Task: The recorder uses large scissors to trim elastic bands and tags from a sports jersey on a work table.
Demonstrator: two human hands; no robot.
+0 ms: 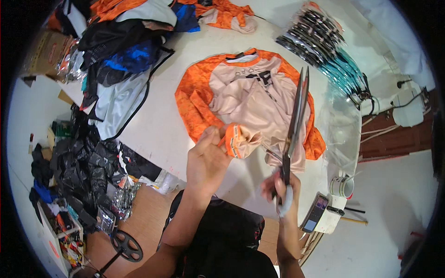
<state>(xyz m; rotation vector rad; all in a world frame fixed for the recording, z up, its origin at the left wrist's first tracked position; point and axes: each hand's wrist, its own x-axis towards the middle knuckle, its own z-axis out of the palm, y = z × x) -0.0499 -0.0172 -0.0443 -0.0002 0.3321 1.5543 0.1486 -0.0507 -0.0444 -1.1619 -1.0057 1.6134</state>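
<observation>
A long-sleeved shirt (250, 97) with orange sleeves and a pale beige body lies spread on the white table. My left hand (206, 160) pinches the shirt's bunched lower edge, lifting a fold with an orange inner band toward me. In my right hand (282, 187) is a large pair of scissors (296, 116), gripped by its handles. Its long blades point away from me, above the right side of the shirt, close together near the tips. Part of the right sleeve is hidden behind the blades.
A pile of dark, blue and white garments (120, 55) covers the table's far left. Bagged garments (315, 34) are stacked at the far right. By the near right corner are a phone (315, 213) and a mug (342, 186). Black plastic bags (79, 157) heap up at left.
</observation>
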